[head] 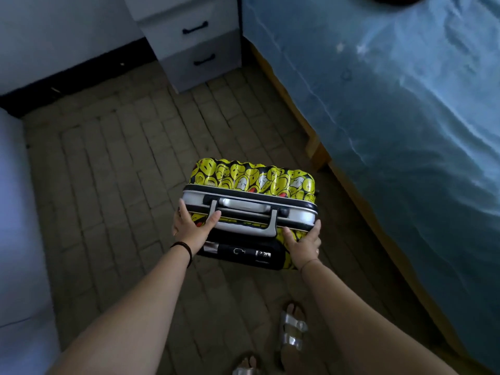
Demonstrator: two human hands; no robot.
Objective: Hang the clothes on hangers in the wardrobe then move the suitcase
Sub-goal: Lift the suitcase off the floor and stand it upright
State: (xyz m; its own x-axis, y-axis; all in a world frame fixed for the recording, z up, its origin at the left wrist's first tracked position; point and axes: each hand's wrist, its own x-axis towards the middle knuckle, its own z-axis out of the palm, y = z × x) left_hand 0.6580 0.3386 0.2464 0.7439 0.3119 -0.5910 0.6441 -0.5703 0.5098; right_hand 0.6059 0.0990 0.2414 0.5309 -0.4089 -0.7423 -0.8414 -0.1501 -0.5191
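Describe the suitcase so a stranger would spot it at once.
Start at the blue-covered bed on the right. Beside it, over the brown tiled floor, the left hand and right hand hold a hard-shell suitcase. It alone is covered in yellow smiley faces.

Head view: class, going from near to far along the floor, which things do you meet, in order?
Silver strapped sandal → yellow smiley-print hard-shell suitcase → grey two-drawer bedside cabinet.

Dim rm, light low. Floor = brownish brick-pattern tiles. White wall top left w/ dark skirting. Pale 2-drawer unit, black handles, stands at far end just beside bed: blue sheet, wooden frame, right side. White furniture at left edge.
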